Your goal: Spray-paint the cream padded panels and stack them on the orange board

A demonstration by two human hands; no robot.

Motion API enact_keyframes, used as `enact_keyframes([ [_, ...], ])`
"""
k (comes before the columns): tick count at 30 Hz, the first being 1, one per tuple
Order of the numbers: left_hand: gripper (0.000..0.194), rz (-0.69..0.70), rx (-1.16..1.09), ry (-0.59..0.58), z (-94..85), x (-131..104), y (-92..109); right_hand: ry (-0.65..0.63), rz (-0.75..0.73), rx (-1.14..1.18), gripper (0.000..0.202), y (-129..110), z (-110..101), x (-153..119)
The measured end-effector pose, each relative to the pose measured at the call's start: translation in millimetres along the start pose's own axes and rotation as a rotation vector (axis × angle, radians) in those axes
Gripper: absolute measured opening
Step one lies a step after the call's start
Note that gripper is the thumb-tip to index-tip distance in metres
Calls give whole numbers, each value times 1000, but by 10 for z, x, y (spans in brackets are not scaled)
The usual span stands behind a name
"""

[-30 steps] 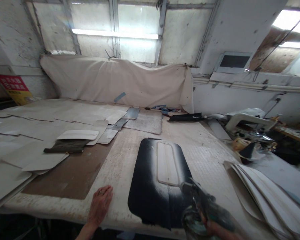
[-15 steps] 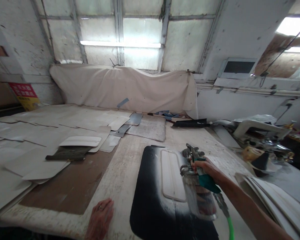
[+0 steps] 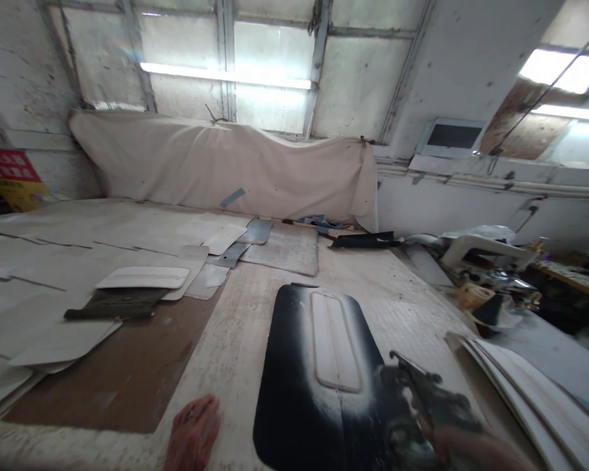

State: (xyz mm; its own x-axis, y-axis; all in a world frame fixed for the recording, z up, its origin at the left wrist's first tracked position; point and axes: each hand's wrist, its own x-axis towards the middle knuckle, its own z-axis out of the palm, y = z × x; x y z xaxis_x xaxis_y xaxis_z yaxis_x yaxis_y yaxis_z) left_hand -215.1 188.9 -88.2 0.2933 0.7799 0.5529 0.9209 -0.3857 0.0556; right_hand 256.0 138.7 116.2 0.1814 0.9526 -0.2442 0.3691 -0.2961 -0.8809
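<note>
My right hand (image 3: pixel 461 441) is closed round the grip of a spray gun (image 3: pixel 429 399); both are smeared by motion at the lower right. The gun, with its cup below, covers the lower right edge of a black panel (image 3: pixel 279 386) with rounded corners. On that panel lies a white rounded-rectangle piece (image 3: pixel 334 343) with a line down its middle, ringed by white overspray. My left hand (image 3: pixel 193 432) rests on the worktable (image 3: pixel 235 353) near its front edge, left of the panel. It holds nothing, and its fingers are partly hidden.
Pale sheets (image 3: pixel 142 229) cover the left of the table, with a white piece (image 3: pixel 144 277) and a dark strip (image 3: pixel 115 304) on top. A brown board (image 3: pixel 127 373) lies there too. Stacked white panels (image 3: pixel 505 386) stand at right, near a clutter of equipment (image 3: pixel 491 261). A cloth (image 3: pixel 226 163) hangs behind.
My right hand has brought the spray gun down and to the right, off the white piece, which now shows whole. My left hand stays on the table. The view has shifted slightly right.
</note>
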Motion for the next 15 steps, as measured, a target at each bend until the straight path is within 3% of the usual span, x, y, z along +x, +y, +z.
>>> enact_keyframes([
  [2, 31, -10, -7, 17, 1, -5, -4, -41, -19, 53, 7, -293, 21, 202],
  [5, 29, -8, -17, 34, 0, -21, -15, -61, -57, 98, 8, -728, 86, 708],
  [9, 27, -19, -48, 51, -4, -37, -24, -45, -56, 124, 7, -1028, 234, 1290],
  [12, 27, -44, -64, 61, -7, -40, -19, -49, -26, 122, 7, -1065, 320, 1243],
  [15, 27, -71, -79, 46, -19, -40, -8, -76, 5, 106, 9, -960, 380, 794],
])
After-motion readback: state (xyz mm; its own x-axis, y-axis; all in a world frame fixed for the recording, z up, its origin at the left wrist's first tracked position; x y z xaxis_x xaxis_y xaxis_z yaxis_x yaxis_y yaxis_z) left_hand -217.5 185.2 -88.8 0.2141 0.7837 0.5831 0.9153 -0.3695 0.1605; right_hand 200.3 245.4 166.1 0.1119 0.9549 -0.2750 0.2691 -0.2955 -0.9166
